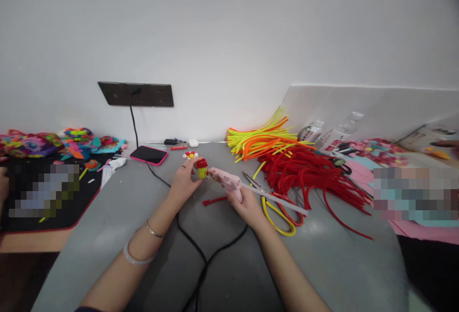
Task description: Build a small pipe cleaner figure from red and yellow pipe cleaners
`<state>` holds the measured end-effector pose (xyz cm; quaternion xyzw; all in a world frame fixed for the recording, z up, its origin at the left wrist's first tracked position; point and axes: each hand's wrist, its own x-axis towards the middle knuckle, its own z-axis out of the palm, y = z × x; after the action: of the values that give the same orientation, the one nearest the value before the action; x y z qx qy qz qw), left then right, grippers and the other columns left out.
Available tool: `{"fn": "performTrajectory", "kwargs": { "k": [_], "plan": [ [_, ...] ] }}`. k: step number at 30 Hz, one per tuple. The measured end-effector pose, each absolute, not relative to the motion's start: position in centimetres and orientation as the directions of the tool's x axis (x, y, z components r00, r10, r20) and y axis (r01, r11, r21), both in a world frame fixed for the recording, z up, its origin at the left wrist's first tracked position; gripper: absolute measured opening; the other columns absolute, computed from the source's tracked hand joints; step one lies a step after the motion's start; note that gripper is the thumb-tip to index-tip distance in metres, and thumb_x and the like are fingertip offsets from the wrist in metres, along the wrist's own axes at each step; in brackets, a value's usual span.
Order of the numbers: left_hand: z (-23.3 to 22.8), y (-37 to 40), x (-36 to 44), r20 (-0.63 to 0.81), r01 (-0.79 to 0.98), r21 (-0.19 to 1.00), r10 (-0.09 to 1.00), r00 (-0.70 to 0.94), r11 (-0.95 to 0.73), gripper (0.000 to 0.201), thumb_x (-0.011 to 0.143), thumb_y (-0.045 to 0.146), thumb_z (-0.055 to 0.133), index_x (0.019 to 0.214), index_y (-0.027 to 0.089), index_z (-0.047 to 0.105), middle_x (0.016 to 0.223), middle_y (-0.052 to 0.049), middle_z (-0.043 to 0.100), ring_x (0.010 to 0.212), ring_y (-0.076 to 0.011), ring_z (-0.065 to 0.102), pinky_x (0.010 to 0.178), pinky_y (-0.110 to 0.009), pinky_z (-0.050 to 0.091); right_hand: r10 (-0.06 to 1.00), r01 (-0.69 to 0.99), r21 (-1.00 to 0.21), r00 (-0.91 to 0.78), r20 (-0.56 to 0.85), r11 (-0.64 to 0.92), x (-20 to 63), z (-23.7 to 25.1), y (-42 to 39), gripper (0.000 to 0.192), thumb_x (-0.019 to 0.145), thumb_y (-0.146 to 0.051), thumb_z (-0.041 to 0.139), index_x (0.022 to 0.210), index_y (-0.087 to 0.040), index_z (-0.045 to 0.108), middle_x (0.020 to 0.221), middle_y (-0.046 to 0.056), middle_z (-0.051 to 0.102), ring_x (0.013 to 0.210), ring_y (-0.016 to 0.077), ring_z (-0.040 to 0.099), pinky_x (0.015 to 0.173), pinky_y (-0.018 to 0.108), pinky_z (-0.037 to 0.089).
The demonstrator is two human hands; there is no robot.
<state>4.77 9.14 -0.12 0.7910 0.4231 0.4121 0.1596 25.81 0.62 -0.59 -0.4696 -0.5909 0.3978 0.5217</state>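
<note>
My left hand [186,179] pinches a small red and yellow-green pipe-cleaner piece [202,169] between its fingertips. Wrapped in my right hand [244,203] is a pale pink hot glue gun [226,179], its nozzle pointing left and close to the piece. A long translucent glue stick [276,198] juts from the gun's back. Beneath the gun lies a short twisted red pipe cleaner [214,200]. Scissors [279,216] with yellow and red handles rest right of my right hand, partly under the glue stick.
Bundles of yellow-orange pipe cleaners [258,137] and red pipe cleaners [304,173] lie at the back right, near plastic bottles [332,135]. A phone [148,155] sits back left. A black cable [191,238] crosses the table below my hands. Other people's hands show at both edges.
</note>
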Motion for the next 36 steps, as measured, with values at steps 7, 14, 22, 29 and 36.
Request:
{"fn": "performTrajectory", "kwargs": {
  "k": [7, 14, 22, 29, 36],
  "plan": [
    [-0.2, 9.3, 4.9, 0.51, 0.401, 0.723, 0.826, 0.239, -0.563, 0.057, 0.073, 0.022, 0.071, 0.126, 0.023, 0.048, 0.11, -0.005, 0.065, 0.079, -0.0146, 0.06, 0.078, -0.032, 0.05, 0.984, -0.189, -0.966, 0.056, 0.169, 0.177, 25.2, -0.7, 0.2, 0.041, 0.081, -0.064, 0.056, 0.084, -0.023, 0.051, 0.049, -0.006, 0.04, 0.039, 0.0116, 0.033, 0.039, 0.026, 0.024],
    [0.0, 8.7, 4.8, 0.493, 0.344, 0.753, 0.828, 0.268, -0.56, 0.056, 0.074, 0.025, 0.07, 0.126, 0.022, 0.049, 0.107, -0.007, 0.067, 0.085, -0.0171, 0.062, 0.079, -0.033, 0.049, 0.996, -0.539, -0.841, -0.044, 0.073, 0.038, 25.5, 0.2, 1.1, 0.037, 0.084, -0.056, 0.055, 0.076, -0.022, 0.042, 0.052, -0.009, 0.034, 0.037, 0.0065, 0.024, 0.041, 0.023, 0.024],
    [-0.8, 8.8, 4.6, 0.478, 0.384, 0.751, 0.844, 0.244, -0.537, 0.056, 0.075, 0.027, 0.07, 0.126, 0.021, 0.049, 0.106, -0.007, 0.068, 0.086, -0.0182, 0.063, 0.079, -0.033, 0.05, 0.977, -0.348, -0.935, -0.169, 0.133, 0.067, 25.9, 0.4, 0.4, 0.033, 0.084, -0.051, 0.061, 0.086, -0.02, 0.047, 0.055, -0.008, 0.047, 0.038, 0.0068, 0.04, 0.039, 0.021, 0.023],
    [-0.8, 8.7, 4.5, 0.498, 0.388, 0.716, 0.814, 0.299, -0.58, 0.057, 0.074, 0.027, 0.072, 0.127, 0.02, 0.05, 0.105, -0.007, 0.069, 0.09, -0.0202, 0.063, 0.081, -0.035, 0.05, 0.968, -0.049, -0.971, -0.071, 0.239, 0.236, 25.5, 1.3, 0.0, 0.036, 0.084, -0.054, 0.059, 0.076, -0.021, 0.048, 0.053, -0.005, 0.051, 0.04, 0.0097, 0.045, 0.041, 0.023, 0.034],
    [-0.1, 8.5, 4.4, 0.492, 0.4, 0.723, 0.826, 0.274, -0.564, 0.056, 0.074, 0.029, 0.071, 0.126, 0.021, 0.052, 0.11, -0.008, 0.068, 0.091, -0.0212, 0.064, 0.083, -0.036, 0.05, 0.969, -0.178, -0.953, 0.091, 0.231, 0.244, 24.8, 3.6, 0.2, 0.031, 0.082, -0.049, 0.064, 0.081, -0.022, 0.048, 0.051, -0.008, 0.047, 0.038, 0.0078, 0.039, 0.038, 0.021, 0.028]
  ]
}}
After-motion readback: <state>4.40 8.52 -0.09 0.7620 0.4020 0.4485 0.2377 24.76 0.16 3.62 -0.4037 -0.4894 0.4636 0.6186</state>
